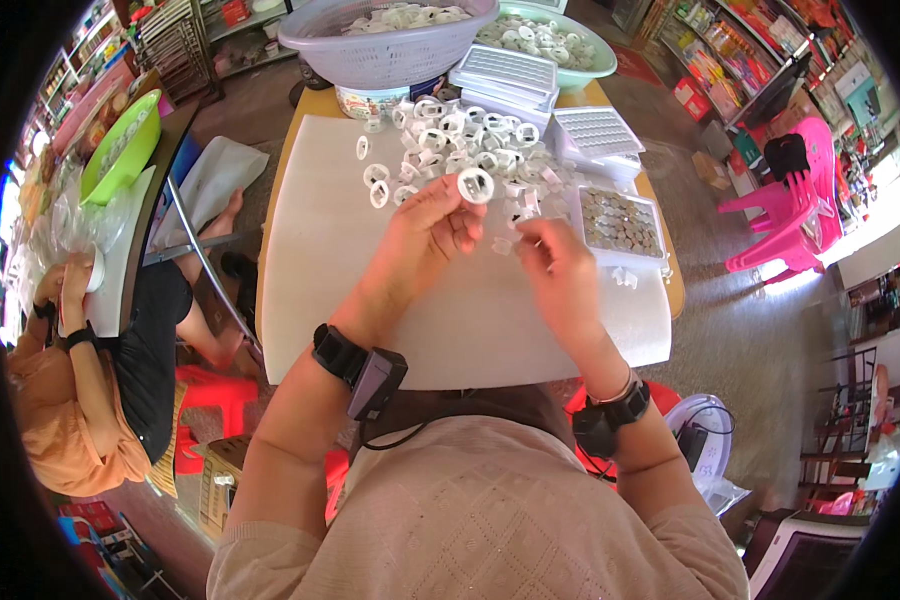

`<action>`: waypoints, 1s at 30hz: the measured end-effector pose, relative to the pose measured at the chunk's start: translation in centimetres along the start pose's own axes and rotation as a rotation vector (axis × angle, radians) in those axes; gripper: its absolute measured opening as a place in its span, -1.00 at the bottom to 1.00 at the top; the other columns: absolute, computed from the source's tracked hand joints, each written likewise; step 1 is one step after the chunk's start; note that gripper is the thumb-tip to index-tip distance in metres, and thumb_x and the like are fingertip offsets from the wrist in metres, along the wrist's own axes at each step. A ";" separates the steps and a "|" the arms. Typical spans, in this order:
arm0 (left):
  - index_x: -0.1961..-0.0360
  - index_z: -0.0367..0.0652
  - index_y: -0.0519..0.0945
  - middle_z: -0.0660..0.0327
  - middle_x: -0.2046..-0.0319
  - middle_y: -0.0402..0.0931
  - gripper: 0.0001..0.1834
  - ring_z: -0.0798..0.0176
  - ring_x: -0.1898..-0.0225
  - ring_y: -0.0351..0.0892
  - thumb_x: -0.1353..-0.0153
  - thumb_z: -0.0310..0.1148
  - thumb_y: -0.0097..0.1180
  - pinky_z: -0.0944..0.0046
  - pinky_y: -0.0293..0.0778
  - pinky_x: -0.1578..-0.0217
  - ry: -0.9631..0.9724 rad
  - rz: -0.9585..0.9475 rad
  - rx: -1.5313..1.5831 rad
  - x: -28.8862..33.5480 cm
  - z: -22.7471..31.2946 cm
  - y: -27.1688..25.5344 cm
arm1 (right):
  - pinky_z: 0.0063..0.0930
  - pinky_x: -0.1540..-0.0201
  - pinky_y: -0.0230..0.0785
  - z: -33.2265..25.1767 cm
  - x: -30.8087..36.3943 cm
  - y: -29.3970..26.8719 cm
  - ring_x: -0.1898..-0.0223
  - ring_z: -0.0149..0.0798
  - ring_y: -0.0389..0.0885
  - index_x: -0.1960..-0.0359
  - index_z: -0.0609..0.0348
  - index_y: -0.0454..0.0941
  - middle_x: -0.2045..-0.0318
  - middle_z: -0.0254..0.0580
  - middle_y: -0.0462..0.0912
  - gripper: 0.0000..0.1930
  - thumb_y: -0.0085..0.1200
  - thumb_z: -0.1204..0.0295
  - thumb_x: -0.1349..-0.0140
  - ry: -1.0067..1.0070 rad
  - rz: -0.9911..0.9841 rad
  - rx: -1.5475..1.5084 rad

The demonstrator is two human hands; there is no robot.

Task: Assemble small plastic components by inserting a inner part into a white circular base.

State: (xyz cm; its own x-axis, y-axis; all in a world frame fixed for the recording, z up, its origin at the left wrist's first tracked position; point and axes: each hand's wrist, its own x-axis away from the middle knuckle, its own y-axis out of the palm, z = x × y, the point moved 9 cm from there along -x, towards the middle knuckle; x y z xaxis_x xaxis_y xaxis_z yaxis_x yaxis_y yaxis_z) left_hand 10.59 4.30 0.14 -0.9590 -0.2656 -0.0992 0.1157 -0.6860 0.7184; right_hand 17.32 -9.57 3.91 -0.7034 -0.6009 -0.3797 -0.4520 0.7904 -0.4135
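My left hand (432,228) is closed, thumb and fingers pinching a round white plastic piece (476,185) with a dark patch in its middle, held up over the table. To its right, my right hand (562,270) has its thumb and fingertips drawn together low over the white tabletop (370,290). Whatever is between those fingertips is too small to name. Small clear pieces (502,246) lie beside them. Just beyond both hands spreads a heap of similar white round pieces (432,140), some with dark centres.
At the back stand a lilac basket (390,50) and a pale green basin (595,60), both full of white parts. Stacked white trays (597,131) and a box of small round discs (620,222) sit at right. A co-worker (90,400) sits at a left-hand table; pink chairs (820,190) stand right.
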 end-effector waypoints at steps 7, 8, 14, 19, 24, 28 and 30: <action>0.18 -0.15 0.44 0.15 0.26 0.56 -0.84 0.36 0.38 0.53 -0.35 -0.30 -0.09 0.38 0.44 0.38 0.044 0.093 -0.031 -0.1 0.5 -0.4 | -0.21 0.22 0.39 0.0 0.5 3.3 0.23 -0.04 0.50 0.36 0.20 0.55 0.36 -0.13 0.52 -0.89 0.13 0.52 -0.04 -0.312 -0.109 0.470; 0.17 -0.16 0.44 0.16 0.26 0.56 -0.84 0.36 0.38 0.53 -0.35 -0.31 -0.08 0.38 0.44 0.38 0.038 0.087 -0.050 -0.2 0.3 -0.5 | -0.21 0.24 0.39 0.0 0.5 3.2 0.26 -0.05 0.50 0.37 0.20 0.55 0.36 -0.14 0.51 -0.90 0.13 0.52 -0.04 -0.324 -0.098 0.486; 0.12 -0.15 0.44 0.26 0.31 0.54 -0.78 0.40 0.40 0.50 -0.34 -0.25 -0.04 0.42 0.42 0.41 -0.006 0.010 -0.085 -0.2 -0.4 0.1 | -0.21 0.25 0.40 -1.5 0.3 3.2 0.27 -0.06 0.51 0.41 0.19 0.53 0.38 -0.12 0.51 -0.92 0.11 0.48 -0.05 -0.282 -0.092 0.512; 0.13 -0.16 0.45 0.27 0.32 0.53 -0.78 0.40 0.41 0.49 -0.33 -0.25 -0.02 0.43 0.40 0.43 -0.040 0.004 -0.089 -0.2 -0.9 0.3 | -0.19 0.29 0.40 -0.7 0.1 3.9 0.31 -0.05 0.52 0.44 0.20 0.51 0.41 -0.11 0.50 -0.91 0.11 0.46 -0.05 -0.266 -0.123 0.538; 0.10 -0.18 0.46 0.26 0.33 0.53 -0.77 0.39 0.41 0.50 -0.31 -0.28 0.00 0.44 0.40 0.45 -0.051 0.038 -0.089 0.1 -0.9 0.3 | -0.20 0.34 0.37 1.2 1.4 1.6 0.37 -0.04 0.51 0.46 0.19 0.48 0.43 -0.09 0.50 -0.90 0.16 0.52 0.00 0.016 -0.160 0.237; 0.05 -0.21 0.45 0.23 0.34 0.54 -0.74 0.38 0.42 0.51 -0.31 -0.31 0.00 0.44 0.40 0.45 -0.060 0.030 -0.074 -0.1 -1.1 0.3 | -0.23 0.36 0.36 -1.1 3.6 0.5 0.36 -0.03 0.49 0.42 0.21 0.49 0.39 -0.10 0.51 -0.87 0.17 0.59 0.03 -0.268 -0.186 0.314; 0.04 -0.22 0.45 0.23 0.34 0.54 -0.73 0.37 0.42 0.51 -0.30 -0.32 0.00 0.44 0.40 0.45 -0.059 0.017 -0.060 -0.2 -1.2 0.2 | -0.23 0.36 0.36 -1.9 4.4 0.3 0.35 -0.02 0.49 0.41 0.22 0.50 0.38 -0.12 0.51 -0.87 0.17 0.60 0.03 -0.363 -0.203 0.311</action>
State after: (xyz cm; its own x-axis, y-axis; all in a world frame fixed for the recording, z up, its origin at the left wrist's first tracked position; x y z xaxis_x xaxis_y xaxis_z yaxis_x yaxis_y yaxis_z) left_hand 11.12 3.40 -0.50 -0.9700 -0.2389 -0.0454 0.1461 -0.7217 0.6766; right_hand 13.08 -11.78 3.68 -0.3574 -0.7848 -0.5062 -0.3362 0.6138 -0.7143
